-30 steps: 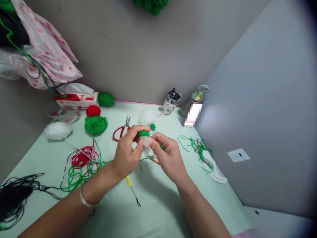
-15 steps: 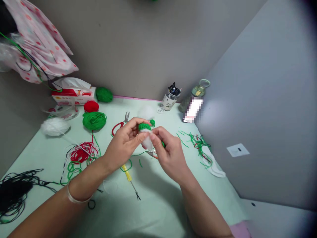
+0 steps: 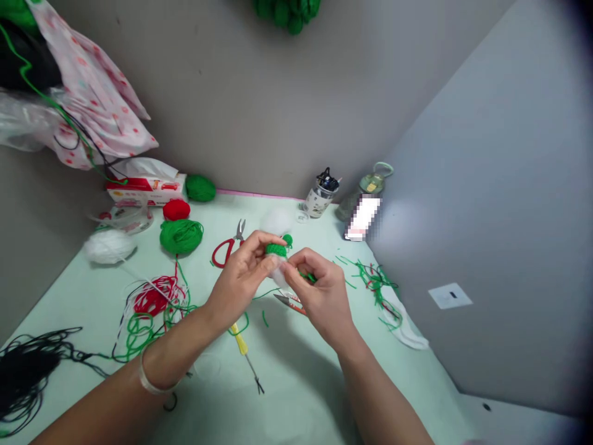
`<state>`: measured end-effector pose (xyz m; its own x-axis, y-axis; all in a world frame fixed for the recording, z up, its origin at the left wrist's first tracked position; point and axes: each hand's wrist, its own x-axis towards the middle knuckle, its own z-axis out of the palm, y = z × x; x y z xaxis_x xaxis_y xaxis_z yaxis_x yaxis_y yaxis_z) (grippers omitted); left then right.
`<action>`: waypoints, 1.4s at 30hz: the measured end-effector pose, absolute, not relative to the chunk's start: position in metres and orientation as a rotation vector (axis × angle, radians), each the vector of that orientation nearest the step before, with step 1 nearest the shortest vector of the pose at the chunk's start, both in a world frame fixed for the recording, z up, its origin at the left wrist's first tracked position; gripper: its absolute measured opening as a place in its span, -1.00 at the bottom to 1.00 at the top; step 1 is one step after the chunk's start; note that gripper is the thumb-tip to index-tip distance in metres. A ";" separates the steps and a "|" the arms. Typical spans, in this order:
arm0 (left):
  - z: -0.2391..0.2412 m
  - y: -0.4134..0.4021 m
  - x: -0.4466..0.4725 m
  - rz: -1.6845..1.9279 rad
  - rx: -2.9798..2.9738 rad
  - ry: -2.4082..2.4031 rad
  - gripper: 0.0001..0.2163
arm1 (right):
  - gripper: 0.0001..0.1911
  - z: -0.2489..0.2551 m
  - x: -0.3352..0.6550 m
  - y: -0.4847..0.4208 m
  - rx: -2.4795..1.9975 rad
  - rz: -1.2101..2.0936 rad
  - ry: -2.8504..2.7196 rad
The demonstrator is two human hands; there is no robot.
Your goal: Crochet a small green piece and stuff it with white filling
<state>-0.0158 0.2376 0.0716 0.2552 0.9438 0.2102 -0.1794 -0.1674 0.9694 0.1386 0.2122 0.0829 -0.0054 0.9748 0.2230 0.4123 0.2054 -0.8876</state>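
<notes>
My left hand (image 3: 245,269) is closed around a small green crocheted piece (image 3: 277,250), with white stuffing (image 3: 279,277) bulging out below it. The fingers of my right hand (image 3: 319,287) pinch at the right side of the white stuffing, close against my left thumb. Some green yarn shows beside my right fingers. Past my hands on the table lie a tuft of white stuffing (image 3: 277,219) and a small green ball (image 3: 288,240). Orange-handled snips (image 3: 291,303) rest partly under my right hand. Red-handled pliers (image 3: 227,247) lie beyond my left hand.
Green (image 3: 181,236), red (image 3: 176,209) and white yarn balls (image 3: 110,246) stand left, before a tissue box (image 3: 146,188). Black yarn (image 3: 30,368) and a yellow-handled hook tool (image 3: 239,340) lie nearer. A pen cup (image 3: 319,196), phone (image 3: 362,217) and yarn scraps (image 3: 380,290) are right.
The view has tilted up a little, so the scene sits lower and a green bundle shows at the top. Both hands remain on the stuffed piece, with only slight finger movement.
</notes>
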 end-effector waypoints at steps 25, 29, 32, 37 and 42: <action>0.065 0.234 -0.012 1.211 1.227 0.841 -0.86 | -0.78 0.089 0.141 0.208 -1.473 0.552 -1.787; 0.072 0.232 -0.017 1.204 1.268 0.743 -0.85 | -0.77 0.096 0.146 0.205 -1.457 0.517 -1.779; 0.074 0.232 -0.017 1.190 1.323 0.760 -0.86 | -0.76 0.103 0.144 0.198 -1.434 0.634 -1.787; 0.070 0.231 -0.009 1.289 1.286 0.879 -0.86 | -0.80 0.100 0.130 0.185 -1.363 0.684 -1.865; 0.068 0.237 -0.012 1.310 1.189 0.888 -0.90 | -0.83 0.088 0.123 0.191 -1.281 0.845 -1.713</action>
<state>-0.0121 0.2366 0.0675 0.1068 0.9838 0.1440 -0.2311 -0.1163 0.9660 0.1231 0.1911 0.0876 -0.1497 0.9651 0.2147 0.4172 0.2585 -0.8713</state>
